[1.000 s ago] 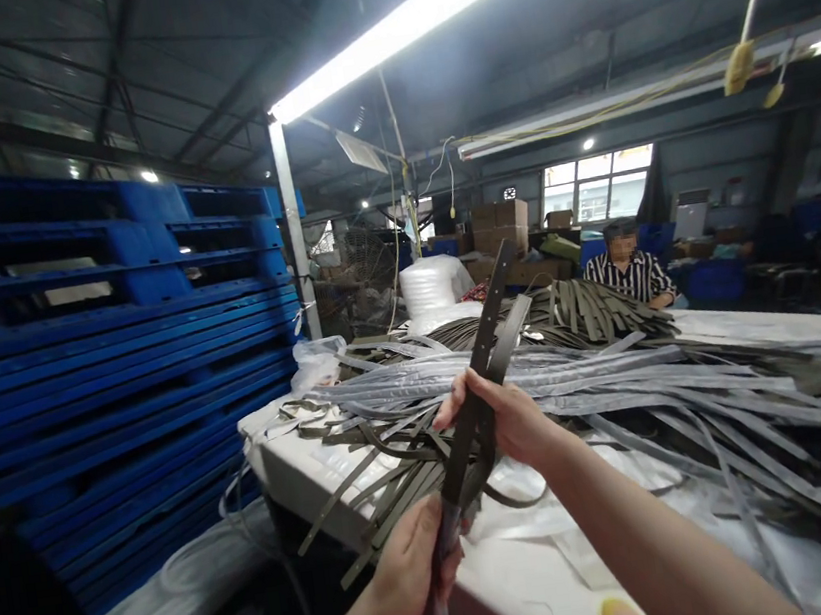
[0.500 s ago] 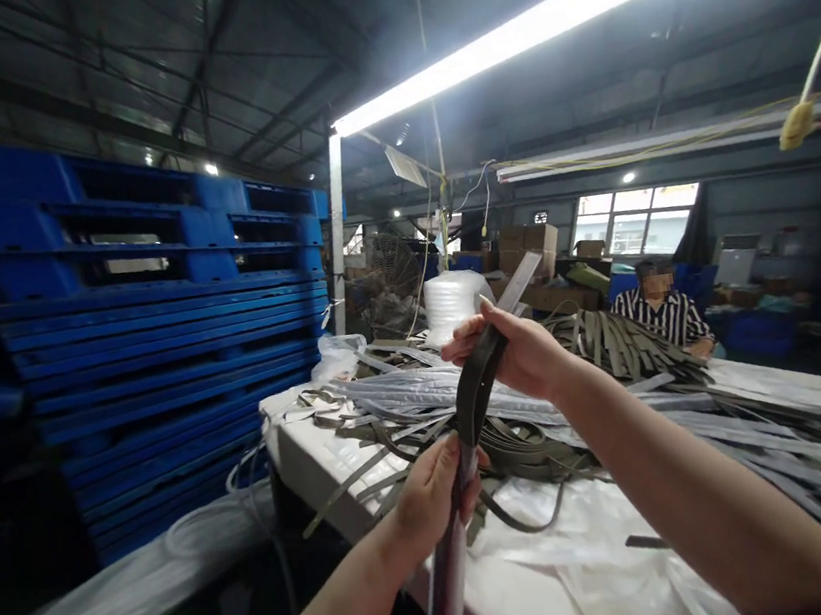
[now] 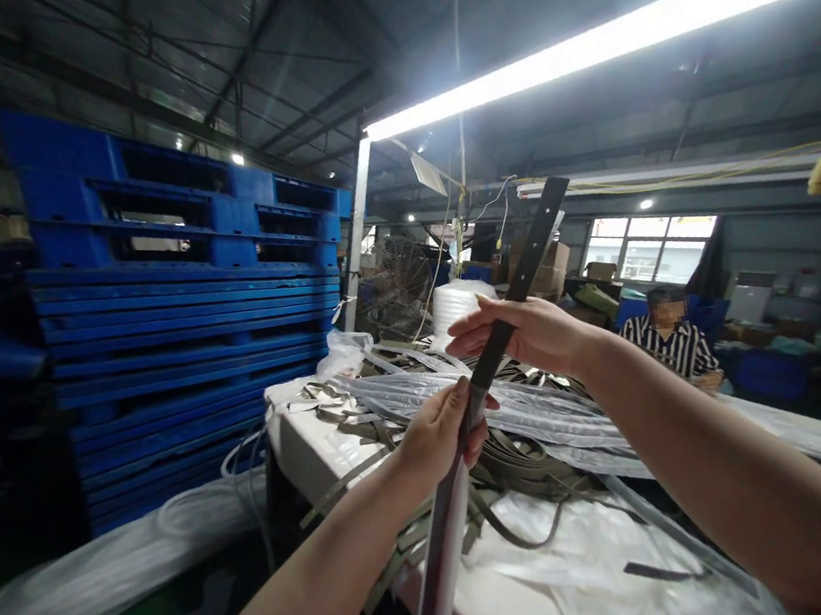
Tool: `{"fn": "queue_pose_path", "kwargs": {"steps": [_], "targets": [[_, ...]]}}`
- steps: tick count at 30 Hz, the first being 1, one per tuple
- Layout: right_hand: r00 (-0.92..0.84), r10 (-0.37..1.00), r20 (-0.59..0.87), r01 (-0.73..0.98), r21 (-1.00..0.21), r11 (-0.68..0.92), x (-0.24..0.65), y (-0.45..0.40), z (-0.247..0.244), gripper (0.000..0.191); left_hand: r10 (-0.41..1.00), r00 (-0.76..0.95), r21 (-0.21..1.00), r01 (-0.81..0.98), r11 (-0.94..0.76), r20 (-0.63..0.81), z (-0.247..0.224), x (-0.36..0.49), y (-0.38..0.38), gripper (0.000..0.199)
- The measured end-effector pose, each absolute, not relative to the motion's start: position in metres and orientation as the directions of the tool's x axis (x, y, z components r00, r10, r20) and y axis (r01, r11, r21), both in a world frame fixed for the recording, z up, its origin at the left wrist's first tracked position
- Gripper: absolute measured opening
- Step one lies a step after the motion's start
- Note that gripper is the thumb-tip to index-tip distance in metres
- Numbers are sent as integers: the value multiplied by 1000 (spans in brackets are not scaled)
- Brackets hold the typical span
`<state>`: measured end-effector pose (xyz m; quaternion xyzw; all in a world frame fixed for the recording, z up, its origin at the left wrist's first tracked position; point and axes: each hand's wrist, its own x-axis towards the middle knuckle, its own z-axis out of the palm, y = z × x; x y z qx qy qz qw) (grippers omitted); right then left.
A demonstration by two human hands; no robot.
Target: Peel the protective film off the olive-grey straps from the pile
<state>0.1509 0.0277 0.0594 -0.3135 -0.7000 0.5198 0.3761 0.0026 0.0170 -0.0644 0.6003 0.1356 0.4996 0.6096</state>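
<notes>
Dark strap (image 3: 534, 243) has been straightened from its earlier bend, holed end now raised past right hand (image 3: 544, 332). Lower part, in clear sleeve (image 3: 442, 545), is clenched in left hand (image 3: 438, 433). Right fingers are extended behind strap; whether it's pinched there can't be told. Strap is held tilted above white table (image 3: 307, 452), near piled straps (image 3: 513, 457).

beside you, the white table (image 3: 486, 595) bears heaped straps (image 3: 510, 456), wrapped strips (image 3: 406, 389) and crumpled plastic (image 3: 539, 543).
</notes>
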Motion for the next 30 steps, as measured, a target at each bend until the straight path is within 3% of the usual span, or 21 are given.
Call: {"fn": "queue_pose_path", "kwargs": {"steps": [7,11,14,21,30], "targets": [[-634,772,45,190,-959,212,128,18,16,57,774,415,845,-460,-273,477,-64,-1,12,62],[-464,852,243,38,-955,294,131,19,35,47,774,458,867,-443,-228,438,-80,1,13,66],[-427,859,283,7,-949,316,135,22,55,54,769,468,868,-445,-221,436,-79,1,12,66],[-538,821,190,84,-957,277,128,16,54,59,736,439,834,-452,-315,516,-52,-9,4,62],[-553,832,35,266,-939,217,109,3,72,60,661,370,738,-507,-446,653,-8,-11,8,58]]}}
